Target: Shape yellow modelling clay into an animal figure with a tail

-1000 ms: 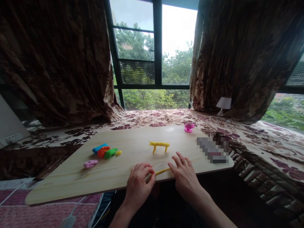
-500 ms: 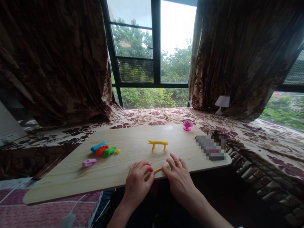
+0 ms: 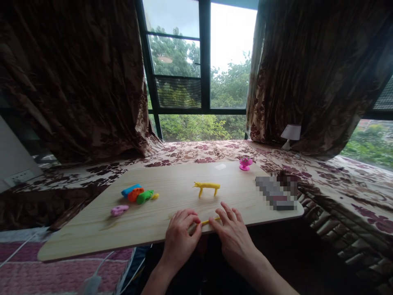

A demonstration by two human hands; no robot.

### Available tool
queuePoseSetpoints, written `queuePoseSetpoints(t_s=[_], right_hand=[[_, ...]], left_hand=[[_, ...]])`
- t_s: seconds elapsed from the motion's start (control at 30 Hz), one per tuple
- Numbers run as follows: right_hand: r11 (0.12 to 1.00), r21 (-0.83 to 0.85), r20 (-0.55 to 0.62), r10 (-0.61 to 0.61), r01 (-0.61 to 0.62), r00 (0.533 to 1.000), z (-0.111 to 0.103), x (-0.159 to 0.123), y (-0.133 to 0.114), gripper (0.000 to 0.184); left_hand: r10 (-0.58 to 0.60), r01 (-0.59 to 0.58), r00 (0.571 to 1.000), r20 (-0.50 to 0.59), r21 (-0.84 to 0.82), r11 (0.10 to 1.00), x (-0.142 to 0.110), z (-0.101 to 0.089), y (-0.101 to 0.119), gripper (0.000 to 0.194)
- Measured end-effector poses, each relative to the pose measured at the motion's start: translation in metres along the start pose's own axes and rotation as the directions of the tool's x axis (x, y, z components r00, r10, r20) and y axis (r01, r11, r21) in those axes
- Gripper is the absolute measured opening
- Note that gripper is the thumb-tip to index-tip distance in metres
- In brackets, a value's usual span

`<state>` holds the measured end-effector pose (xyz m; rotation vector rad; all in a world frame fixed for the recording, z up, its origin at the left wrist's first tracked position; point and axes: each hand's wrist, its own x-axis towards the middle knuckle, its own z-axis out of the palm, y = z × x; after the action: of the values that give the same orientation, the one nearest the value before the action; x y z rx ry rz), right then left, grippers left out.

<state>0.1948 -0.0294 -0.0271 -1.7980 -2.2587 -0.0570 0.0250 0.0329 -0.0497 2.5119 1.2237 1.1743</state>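
A thin yellow clay strip [image 3: 205, 222] lies near the front edge of the pale wooden table [image 3: 172, 192]. My left hand [image 3: 181, 231] pinches its left end between thumb and fingers. My right hand [image 3: 233, 234] rests over the other end with its fingers spread, the thumb side touching the strip; part of the strip is hidden beneath it. Just beyond my hands stands a yellow clay animal figure [image 3: 208, 186], a long body on thin legs with small spikes at its left end.
To the left lie blue [image 3: 130, 189], orange [image 3: 135, 194] and green [image 3: 143, 197] clay lumps, a small yellow bit [image 3: 155, 196] and a pink lump [image 3: 119, 210]. A bright pink piece [image 3: 245, 164] stands at the back right. A pixelated object [image 3: 278, 194] lies at the right edge.
The view has shifted slightly, so everything sits a little further right. Both hands remain on the yellow strip, and my right hand covers it at a slightly different angle.
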Motion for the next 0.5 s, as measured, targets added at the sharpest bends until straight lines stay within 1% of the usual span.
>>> queuePoseSetpoints(t_s=[0.13,0.23,0.37,0.5], right_hand=[[1.0,0.009,-0.016,0.001,-0.001,1.0,0.004,0.006,-0.002,0.04],[1.0,-0.004,-0.017,-0.018,0.018,1.0,0.004,0.003,-0.003,0.037],[0.999,-0.005,-0.016,-0.042,0.042,0.999,0.003,-0.005,-0.005,0.039],[0.999,-0.006,-0.031,-0.037,0.036,0.999,0.005,0.003,-0.004,0.037]], left_hand=[[-0.005,0.004,1.0,0.012,0.01,1.0,0.0,0.001,-0.001,0.008],[-0.006,0.006,1.0,0.019,0.009,1.0,-0.001,0.001,-0.002,0.008],[-0.002,0.002,1.0,0.001,0.006,1.0,0.0,0.001,-0.002,0.009],[0.004,-0.004,1.0,-0.005,0.012,1.0,0.0,0.002,-0.002,0.008]])
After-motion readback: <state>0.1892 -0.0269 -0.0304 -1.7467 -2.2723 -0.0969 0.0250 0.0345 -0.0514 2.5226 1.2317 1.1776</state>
